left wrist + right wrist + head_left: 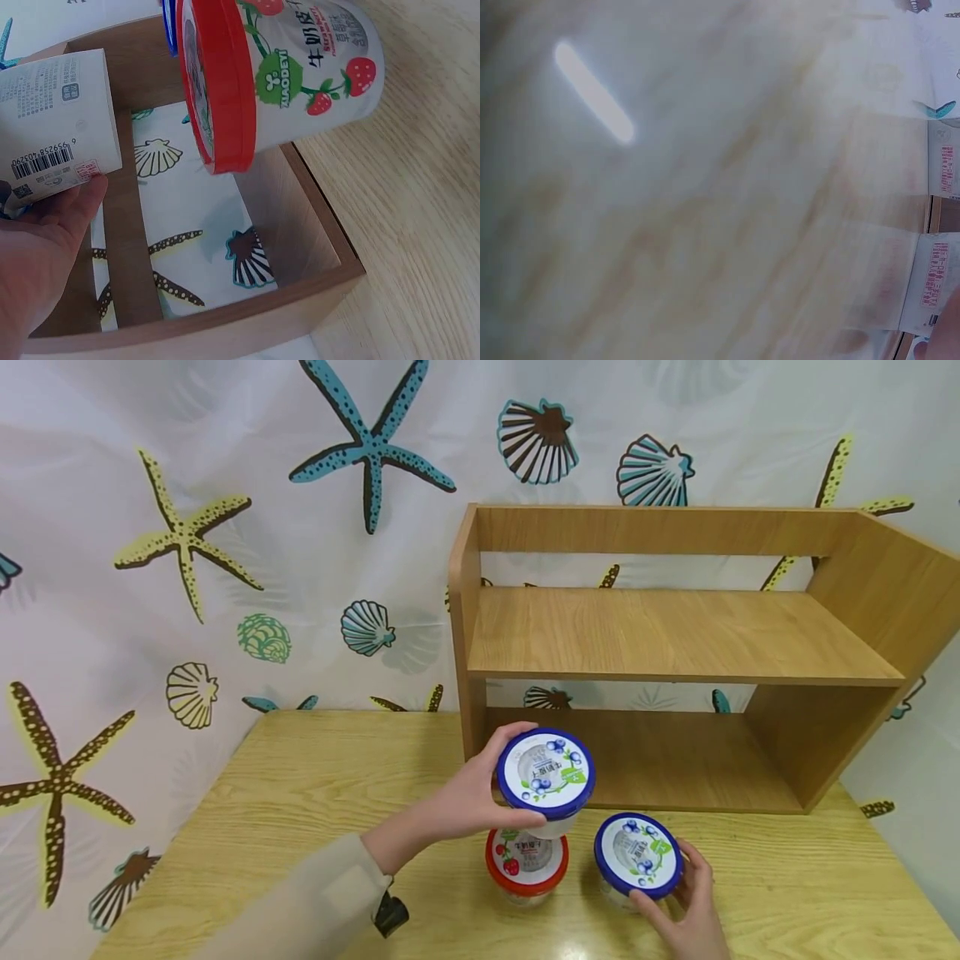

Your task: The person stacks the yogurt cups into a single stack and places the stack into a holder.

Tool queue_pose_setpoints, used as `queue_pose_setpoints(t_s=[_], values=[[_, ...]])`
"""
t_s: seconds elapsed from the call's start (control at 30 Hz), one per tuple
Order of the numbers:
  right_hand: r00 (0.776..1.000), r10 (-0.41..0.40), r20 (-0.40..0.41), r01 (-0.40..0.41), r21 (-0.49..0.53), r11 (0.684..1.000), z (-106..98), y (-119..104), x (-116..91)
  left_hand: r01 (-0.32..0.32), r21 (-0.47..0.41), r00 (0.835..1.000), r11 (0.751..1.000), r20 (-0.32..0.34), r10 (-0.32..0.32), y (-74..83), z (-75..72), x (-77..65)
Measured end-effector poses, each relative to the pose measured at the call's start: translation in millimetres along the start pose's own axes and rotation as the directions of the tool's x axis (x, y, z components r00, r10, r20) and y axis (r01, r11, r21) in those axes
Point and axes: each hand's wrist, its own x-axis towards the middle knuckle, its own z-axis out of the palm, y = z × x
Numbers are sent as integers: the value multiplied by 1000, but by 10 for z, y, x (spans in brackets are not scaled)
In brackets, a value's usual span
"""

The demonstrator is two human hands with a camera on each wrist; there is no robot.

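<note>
Up off the table, the left hand (474, 795) grips a plastic tub with a blue lid (546, 774), thumb and fingers on opposite sides. Its lid shows blueberries, and in the left wrist view its white wall (56, 112) carries a barcode. Below and partly behind it stands a tub with a red lid (527, 864) and strawberries printed on it. The right hand (696, 914) holds a second blue-lidded tub (639, 857) on the table, thumb in front, fingers round the far right side. In the right wrist view only that tub's white wall (932, 281) shows at the edge.
A two-level wooden shelf (675, 635) stands on the table behind the tubs, its lower board near the left hand. The wood-grain table (315, 777) extends to both sides. A curtain (247, 460) printed with starfish and shells hangs behind.
</note>
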Motion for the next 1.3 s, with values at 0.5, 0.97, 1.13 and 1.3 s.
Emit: queue_pose_setpoints(t_s=[0.5,0.97,1.13,1.3], values=[[991,132,24,-131,-43,990,4,-8,22,-21,16,999,1000,35,21,6,301,334],[971,226,77,-226,-3,974,-32,-55,38,-15,-39,995,999,102,18,-13,573,557],[967,239,83,-239,-4,971,-41,-73,37,-9,-59,991,998,131,17,-37,679,578],[948,300,108,-302,0,953,-54,-97,53,-2,-38,989,999,149,8,-46,756,594]])
